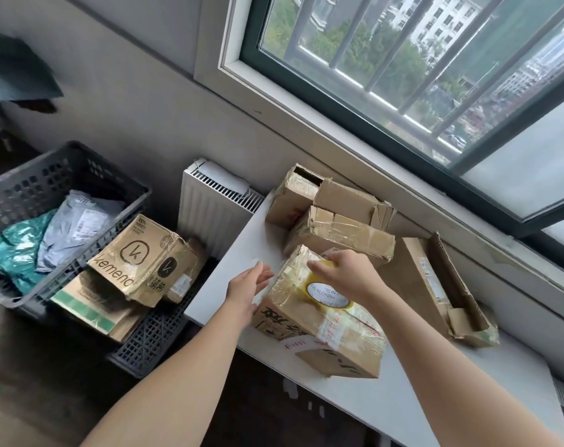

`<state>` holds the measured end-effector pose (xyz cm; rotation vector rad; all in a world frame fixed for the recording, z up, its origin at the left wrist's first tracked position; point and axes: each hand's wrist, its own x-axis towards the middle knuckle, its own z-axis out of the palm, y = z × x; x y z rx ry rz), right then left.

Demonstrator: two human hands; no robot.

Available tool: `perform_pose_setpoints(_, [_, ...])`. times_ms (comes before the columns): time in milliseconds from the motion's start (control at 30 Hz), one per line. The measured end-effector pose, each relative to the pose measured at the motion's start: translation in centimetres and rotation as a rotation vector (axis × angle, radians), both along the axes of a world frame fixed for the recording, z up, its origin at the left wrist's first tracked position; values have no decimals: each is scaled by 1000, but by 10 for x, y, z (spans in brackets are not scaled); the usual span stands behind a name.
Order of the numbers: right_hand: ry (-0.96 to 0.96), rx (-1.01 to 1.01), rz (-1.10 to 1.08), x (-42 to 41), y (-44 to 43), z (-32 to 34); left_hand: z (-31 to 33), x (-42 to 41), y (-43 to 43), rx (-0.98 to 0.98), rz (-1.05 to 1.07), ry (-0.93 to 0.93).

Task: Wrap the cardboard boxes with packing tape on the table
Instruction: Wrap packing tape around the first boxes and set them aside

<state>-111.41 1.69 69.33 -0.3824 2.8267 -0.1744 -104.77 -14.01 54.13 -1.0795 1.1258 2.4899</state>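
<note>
A tape-covered cardboard box (pixel 326 330) lies at the near edge of the white table (pixel 238 262). On top of it sits a roll of clear packing tape (pixel 327 293) with a white printed core. My right hand (pixel 345 269) grips the roll from above. My left hand (pixel 246 290) is beside the box's left face with straight fingers, touching or almost touching it. A thin strip of clear tape seems to run near my left fingertips, blurred.
Three more taped boxes (pixel 338 227) are stacked at the back of the table by the wall. A flat opened box (pixel 435 285) lies at the right. Left of the table, grey plastic crates (pixel 48 188) hold boxes and mailer bags. A white radiator (pixel 209 211) stands behind.
</note>
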Motion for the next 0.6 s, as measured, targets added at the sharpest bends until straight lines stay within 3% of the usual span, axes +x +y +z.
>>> perform_pose_setpoints(433, [-37, -570, -300, 9, 81, 16, 44, -14, 35, -187, -146, 304])
perform_pose_setpoints(600, [-34, -691, -373, 20, 127, 30, 76, -21, 66, -306, -154, 441])
